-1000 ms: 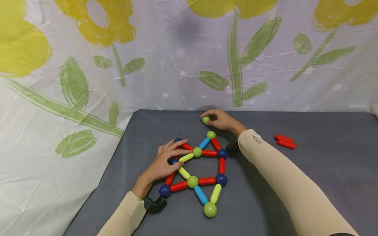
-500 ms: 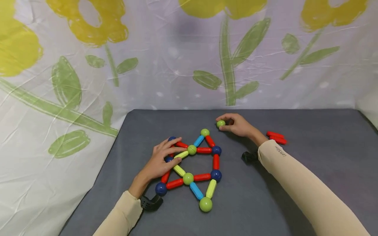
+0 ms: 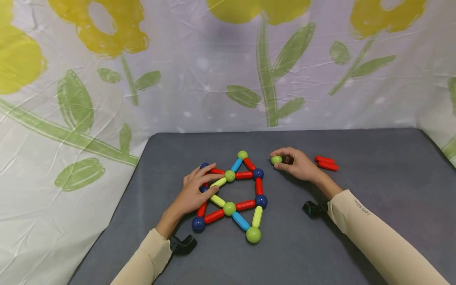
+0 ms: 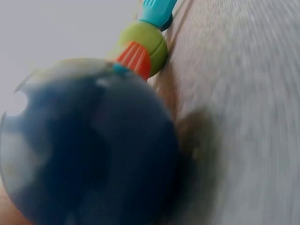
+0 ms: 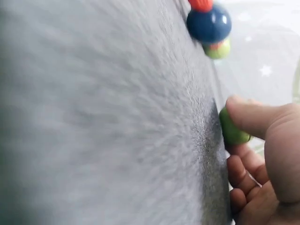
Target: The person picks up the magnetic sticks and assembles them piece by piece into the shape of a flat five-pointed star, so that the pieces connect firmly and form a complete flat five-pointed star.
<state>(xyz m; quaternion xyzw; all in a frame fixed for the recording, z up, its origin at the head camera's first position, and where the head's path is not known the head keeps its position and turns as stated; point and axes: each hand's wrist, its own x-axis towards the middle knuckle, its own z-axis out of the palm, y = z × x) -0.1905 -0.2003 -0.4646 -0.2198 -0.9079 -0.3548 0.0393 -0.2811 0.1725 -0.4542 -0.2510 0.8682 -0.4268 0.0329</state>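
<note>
My right hand (image 3: 297, 164) pinches a green ball (image 3: 276, 160) between thumb and fingers, low over the table to the right of a ball-and-rod frame. In the right wrist view the thumb covers part of this green ball (image 5: 233, 129). My left hand (image 3: 195, 192) rests with spread fingers over the left side of the frame, partly hiding a blue ball (image 3: 204, 189). Red rods (image 3: 245, 205), blue rods (image 3: 240, 221) and yellow-green rods (image 3: 257, 216) join green and blue balls into a flat shape. A large blue ball (image 4: 93, 145) fills much of the left wrist view.
Two loose red rods (image 3: 327, 162) lie on the grey table (image 3: 303, 245), just beyond the right hand. A flower-printed cloth (image 3: 192, 79) hangs behind the table and along its left side. Each wrist wears a black camera (image 3: 183, 244).
The right hand has carried the green ball rightward and nearer, away from the back edge. The frame has turned slightly under the left hand. The head view has shifted right.
</note>
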